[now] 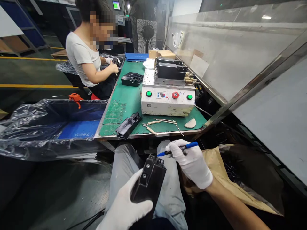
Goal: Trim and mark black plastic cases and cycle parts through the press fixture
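My left hand (124, 204), in a white glove, grips a black plastic housing (150, 183) upright, with metal-ringed holes on its top end. My right hand (190, 164), also gloved, holds a blue pen (179, 149), and the pen's tip sits just above the housing, apparently not touching it. A second black housing (128, 125) lies at the front edge of the green-matted workbench (115, 111). Tweezers and other small hand tools (150, 128) lie next to it, beyond my hands.
A white machine (168, 99) with push buttons stands on the bench, with black parts (131, 80) beside it. A seated co-worker (83, 54) works at the far end. A plastic-lined blue bin (76, 127) stands left, and a brown paper bag (230, 175) lies right.
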`<action>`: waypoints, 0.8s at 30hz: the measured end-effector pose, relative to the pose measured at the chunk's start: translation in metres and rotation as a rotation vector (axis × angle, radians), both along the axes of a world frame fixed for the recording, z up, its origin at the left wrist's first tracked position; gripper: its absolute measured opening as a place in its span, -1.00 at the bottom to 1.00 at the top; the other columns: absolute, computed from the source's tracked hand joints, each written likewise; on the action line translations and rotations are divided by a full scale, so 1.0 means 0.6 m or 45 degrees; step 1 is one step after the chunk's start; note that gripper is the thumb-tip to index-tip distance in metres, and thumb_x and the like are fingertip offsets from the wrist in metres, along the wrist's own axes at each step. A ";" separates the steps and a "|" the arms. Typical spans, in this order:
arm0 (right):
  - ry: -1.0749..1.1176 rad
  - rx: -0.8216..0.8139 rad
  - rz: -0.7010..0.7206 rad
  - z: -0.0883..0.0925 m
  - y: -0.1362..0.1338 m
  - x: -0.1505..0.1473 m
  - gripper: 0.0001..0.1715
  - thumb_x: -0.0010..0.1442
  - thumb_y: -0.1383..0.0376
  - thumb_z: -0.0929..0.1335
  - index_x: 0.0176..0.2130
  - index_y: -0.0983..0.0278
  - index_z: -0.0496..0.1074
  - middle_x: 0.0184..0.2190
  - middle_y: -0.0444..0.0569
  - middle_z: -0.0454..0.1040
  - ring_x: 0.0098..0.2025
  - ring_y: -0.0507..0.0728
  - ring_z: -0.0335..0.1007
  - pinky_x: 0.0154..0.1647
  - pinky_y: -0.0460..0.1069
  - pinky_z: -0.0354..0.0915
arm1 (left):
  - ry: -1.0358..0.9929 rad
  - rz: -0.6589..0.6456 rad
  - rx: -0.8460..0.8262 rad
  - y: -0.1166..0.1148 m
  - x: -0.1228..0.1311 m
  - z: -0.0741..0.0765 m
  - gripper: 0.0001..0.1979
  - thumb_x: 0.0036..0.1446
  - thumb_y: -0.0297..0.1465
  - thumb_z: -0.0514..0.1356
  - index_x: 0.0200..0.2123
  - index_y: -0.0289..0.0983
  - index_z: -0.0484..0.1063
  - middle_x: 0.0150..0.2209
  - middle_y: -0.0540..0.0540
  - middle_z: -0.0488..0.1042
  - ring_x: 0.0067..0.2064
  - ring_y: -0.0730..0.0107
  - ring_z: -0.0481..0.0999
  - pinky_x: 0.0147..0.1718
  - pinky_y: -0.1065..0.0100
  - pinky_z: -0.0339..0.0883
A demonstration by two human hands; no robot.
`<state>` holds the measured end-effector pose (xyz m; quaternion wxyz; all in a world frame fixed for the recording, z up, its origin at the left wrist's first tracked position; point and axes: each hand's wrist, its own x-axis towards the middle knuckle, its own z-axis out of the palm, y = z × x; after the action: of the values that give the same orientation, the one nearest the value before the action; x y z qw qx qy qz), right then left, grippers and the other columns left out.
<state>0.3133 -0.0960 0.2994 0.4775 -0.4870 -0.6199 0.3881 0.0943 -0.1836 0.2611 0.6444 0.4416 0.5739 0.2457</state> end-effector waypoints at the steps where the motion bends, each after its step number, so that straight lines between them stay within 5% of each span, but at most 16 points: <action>1: 0.005 0.023 0.017 0.002 0.001 -0.007 -0.66 0.35 0.11 0.40 -0.39 0.24 0.53 -0.44 -0.06 0.65 -0.44 0.09 0.64 -0.38 -0.10 0.57 | -0.001 -0.007 -0.011 0.000 0.003 0.003 -0.13 -0.13 -0.44 0.25 0.35 -0.25 0.28 0.13 -0.12 0.61 0.06 0.02 0.60 0.02 0.19 0.52; 8: -0.156 0.171 -0.009 0.001 0.015 -0.020 -0.71 0.33 0.23 0.38 -0.42 0.23 0.52 -0.47 -0.08 0.64 -0.43 0.07 0.61 -0.34 -0.10 0.53 | 0.037 0.001 -0.034 -0.001 0.013 0.015 -0.19 -0.17 -0.46 0.22 0.27 -0.19 0.35 -0.03 -0.04 0.65 -0.08 0.09 0.60 -0.07 0.19 0.47; 17: -0.131 0.027 0.091 0.009 -0.019 -0.036 -0.69 0.34 0.20 0.38 -0.43 0.23 0.52 -0.50 -0.07 0.61 -0.45 0.08 0.60 -0.41 -0.11 0.48 | -0.017 -0.033 0.006 0.002 0.006 0.006 -0.22 -0.11 -0.48 0.24 0.28 -0.16 0.33 0.09 -0.03 0.60 0.07 0.10 0.55 0.06 0.21 0.42; 24: -0.392 0.162 0.121 0.003 -0.021 -0.036 -0.66 0.35 0.24 0.36 -0.47 0.23 0.51 -0.55 -0.11 0.57 -0.52 0.04 0.50 -0.48 -0.12 0.39 | -0.037 -0.052 0.018 0.005 0.005 0.012 -0.25 -0.11 -0.53 0.24 0.24 -0.12 0.38 0.07 0.01 0.60 0.05 0.15 0.55 0.05 0.25 0.41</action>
<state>0.2920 -0.1085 0.3011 0.3879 -0.4797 -0.7312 0.2911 0.0973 -0.1806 0.2682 0.6545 0.4540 0.5537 0.2428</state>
